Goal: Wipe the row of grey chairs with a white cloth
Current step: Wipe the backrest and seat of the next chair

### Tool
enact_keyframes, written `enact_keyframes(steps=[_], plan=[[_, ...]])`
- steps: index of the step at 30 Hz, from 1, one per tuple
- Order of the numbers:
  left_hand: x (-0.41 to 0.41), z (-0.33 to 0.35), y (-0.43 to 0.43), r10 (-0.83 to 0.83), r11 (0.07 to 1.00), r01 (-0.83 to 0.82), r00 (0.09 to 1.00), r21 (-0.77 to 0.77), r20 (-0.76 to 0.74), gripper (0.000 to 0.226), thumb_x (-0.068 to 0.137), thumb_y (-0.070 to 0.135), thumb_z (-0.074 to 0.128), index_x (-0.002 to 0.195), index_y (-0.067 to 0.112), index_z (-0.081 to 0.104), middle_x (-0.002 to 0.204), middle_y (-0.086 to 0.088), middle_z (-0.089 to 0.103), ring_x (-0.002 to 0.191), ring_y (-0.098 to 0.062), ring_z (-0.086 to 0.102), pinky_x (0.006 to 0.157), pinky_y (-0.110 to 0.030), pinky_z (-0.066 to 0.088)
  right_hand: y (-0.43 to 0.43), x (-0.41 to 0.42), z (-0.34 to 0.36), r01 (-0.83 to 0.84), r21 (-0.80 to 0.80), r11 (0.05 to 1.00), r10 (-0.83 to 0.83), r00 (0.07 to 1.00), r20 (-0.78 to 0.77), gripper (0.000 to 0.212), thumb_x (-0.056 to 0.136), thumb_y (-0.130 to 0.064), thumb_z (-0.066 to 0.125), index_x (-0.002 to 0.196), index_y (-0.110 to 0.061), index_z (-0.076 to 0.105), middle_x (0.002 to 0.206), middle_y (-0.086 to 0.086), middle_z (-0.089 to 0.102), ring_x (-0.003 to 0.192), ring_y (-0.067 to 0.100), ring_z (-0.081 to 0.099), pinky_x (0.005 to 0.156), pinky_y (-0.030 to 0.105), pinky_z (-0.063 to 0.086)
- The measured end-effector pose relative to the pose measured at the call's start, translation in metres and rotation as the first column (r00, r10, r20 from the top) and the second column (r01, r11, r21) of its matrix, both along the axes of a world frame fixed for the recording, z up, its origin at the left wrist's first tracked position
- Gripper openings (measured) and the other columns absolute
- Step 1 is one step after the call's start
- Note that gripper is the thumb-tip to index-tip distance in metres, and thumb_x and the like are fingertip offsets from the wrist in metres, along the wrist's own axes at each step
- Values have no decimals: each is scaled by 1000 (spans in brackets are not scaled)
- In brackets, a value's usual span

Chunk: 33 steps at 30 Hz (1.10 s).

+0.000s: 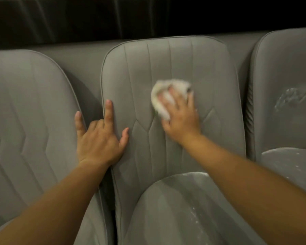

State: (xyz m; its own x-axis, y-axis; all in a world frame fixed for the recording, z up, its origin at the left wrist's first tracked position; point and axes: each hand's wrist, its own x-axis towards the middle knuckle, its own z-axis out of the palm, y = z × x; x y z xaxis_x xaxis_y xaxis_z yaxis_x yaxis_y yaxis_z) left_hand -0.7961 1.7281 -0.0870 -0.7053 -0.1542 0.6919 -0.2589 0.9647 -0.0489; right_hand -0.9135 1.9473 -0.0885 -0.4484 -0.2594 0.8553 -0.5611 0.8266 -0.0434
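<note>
Right hand [180, 119], fingers spread flat, pressing cloth [166, 96] on middle chair [166, 64] back. Left hand [99, 137] loose, bracing its edge. Seat [184, 200] and right chair [290, 96] white-smeared: wiping left there, I reckon.

My white cloth [175, 85] is bunched against the backrest of the middle grey chair [148, 68], near its centre. The left grey chair [25, 103] and the white-smeared right grey chair [286, 76] flank it.

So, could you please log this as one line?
right hand: presses white cloth on middle chair | left hand: on its edge
</note>
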Motion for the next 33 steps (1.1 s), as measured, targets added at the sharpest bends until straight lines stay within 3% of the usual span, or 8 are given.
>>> enact_keyframes(steps=[6, 12, 16, 19, 21, 24, 27, 33], plan=[[2, 2, -1, -16, 1000, 16, 1000, -6, 13, 94, 93, 66, 38, 161, 15, -3, 87, -14, 70, 98, -34, 68, 123, -53, -8, 42, 44, -80, -121, 260, 958, 119, 993, 26, 56, 77, -34, 53, 133, -34, 56, 137, 2, 56, 117, 42, 45, 61, 48, 60], [1, 0, -2, -21, 999, 21, 1000, -27, -10, 97, 93, 68, 40, 161, 11, 0, 83, -13, 69, 95, -35, 68, 123, -56, -2, 61, 4, 30, 13, 89, 996, 11, 962, -273, 56, 83, -28, 63, 139, -25, 59, 149, 11, 50, 122, 53, 50, 102, 55, 42], [2, 1, -2, -20, 999, 20, 1000, -26, 6, 101, 91, 70, 45, 161, 11, 2, 84, -14, 69, 95, -36, 68, 123, -56, -1, 50, -27, 80, 165, 6, 986, -162, 974, -156, 61, 85, -35, 55, 146, -31, 50, 155, 4, 43, 123, 52, 46, 99, 58, 45], [3, 2, -1, -27, 999, 27, 1000, -27, 11, 102, 91, 71, 44, 161, 10, 1, 85, -14, 69, 96, -36, 68, 123, -57, -1, 43, -21, 34, 169, -11, 985, -169, 976, -134, 66, 81, -33, 55, 147, -32, 48, 155, 5, 43, 124, 52, 46, 104, 56, 39], [4, 2, -2, -26, 999, 27, 1000, -26, 13, 103, 90, 72, 44, 161, 11, 1, 85, -14, 69, 96, -36, 68, 123, -58, 0, 47, -5, -25, 110, 94, 990, -100, 989, -107, 69, 79, -31, 55, 147, -31, 45, 155, 7, 43, 123, 52, 47, 105, 57, 36], [4, 2, -2, -29, 999, 30, 999, -35, 19, 103, 90, 73, 42, 161, 11, 0, 83, -13, 69, 96, -35, 68, 123, -58, 0, 68, 25, -110, 22, 288, 957, -28, 999, 17, 70, 75, -31, 55, 145, -34, 47, 152, 6, 46, 116, 47, 49, 86, 56, 53], [3, 0, -2, -16, 999, 16, 1000, -33, 19, 102, 90, 73, 41, 161, 11, 0, 85, -13, 70, 97, -35, 68, 123, -57, -1, 84, 38, -119, -34, 338, 940, 32, 999, 12, 62, 76, -31, 57, 138, -32, 54, 141, 6, 55, 114, 44, 49, 74, 50, 58], [1, -1, -2, -2, 1000, 2, 1000, -29, 9, 103, 90, 72, 43, 161, 11, 2, 85, -14, 70, 98, -35, 68, 123, -55, -3, 78, -12, 12, 44, 40, 998, -33, 972, -232, 50, 88, -32, 54, 138, -26, 57, 144, 12, 54, 123, 53, 52, 108, 59, 36]])
